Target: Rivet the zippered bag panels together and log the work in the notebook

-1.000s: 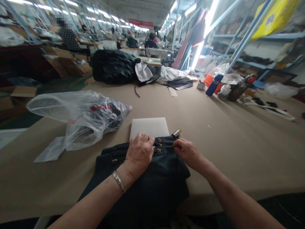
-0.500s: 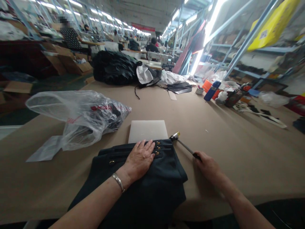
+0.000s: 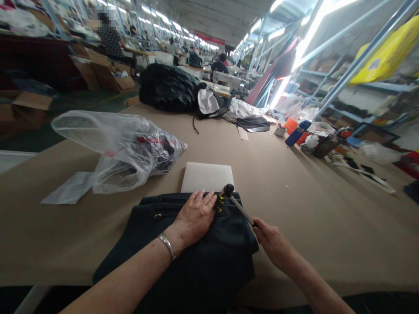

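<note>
pressing flat left hand on dark soft garment | right hand gripping slim round-headed hammer

Garment: near-black cloth, lying flat; its far edge meets the near edge of the white board, and the rest spreads away from the board.
Studs: small, gold, clustered near the garment's far edge, just short of the board.
Hammer: small, with a dark rounded head and thin metal shaft; head over the studs by the board's near edge, shaft slanting right, away from the board.
</note>
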Tool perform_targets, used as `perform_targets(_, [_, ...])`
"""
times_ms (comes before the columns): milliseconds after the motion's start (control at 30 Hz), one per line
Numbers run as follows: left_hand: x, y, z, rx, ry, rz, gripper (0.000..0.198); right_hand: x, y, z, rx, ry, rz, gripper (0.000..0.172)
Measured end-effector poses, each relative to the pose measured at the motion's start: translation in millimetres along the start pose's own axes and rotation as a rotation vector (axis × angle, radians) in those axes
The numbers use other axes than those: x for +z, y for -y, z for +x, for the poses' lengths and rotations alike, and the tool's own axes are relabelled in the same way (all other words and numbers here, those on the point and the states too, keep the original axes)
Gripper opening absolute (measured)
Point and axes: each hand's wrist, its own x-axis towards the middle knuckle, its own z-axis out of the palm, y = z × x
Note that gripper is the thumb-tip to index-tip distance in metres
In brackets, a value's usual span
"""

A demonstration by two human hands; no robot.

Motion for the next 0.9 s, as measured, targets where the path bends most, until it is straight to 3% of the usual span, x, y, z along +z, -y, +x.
perform_targets(100, [0.4,0,0,-0.01,-0.003,-0.003,0.044,1,2,-3,-0.017,-0.033,0.079,0.038])
perform_targets(233, [-0.2,0,0,-0.005,0.008,-0.006,0.045,4,2,-5,-0.043,-0.2,0.132,0.047])
perform_targets(400, [-1.4,0,1,-0.01,0.02,-0.012,0.044,6,-6,1,-0.005,-0.043,0.041,0.039])
perform_targets(633, [-0.6,1,1,-0.008,0.031,-0.025,0.046,16,-14,-24,-0.002,-0.244,0.139,0.048])
perform_targets(800, [-1.5,0,1,-0.013,0.04,-0.028,0.046,20,-18,-32,-0.015,-0.086,-0.044,0.04])
perform_targets(900, [-2.0,0,1,-0.022,0.044,-0.031,0.046,16,-16,-38,-0.024,-0.151,-0.037,0.043])
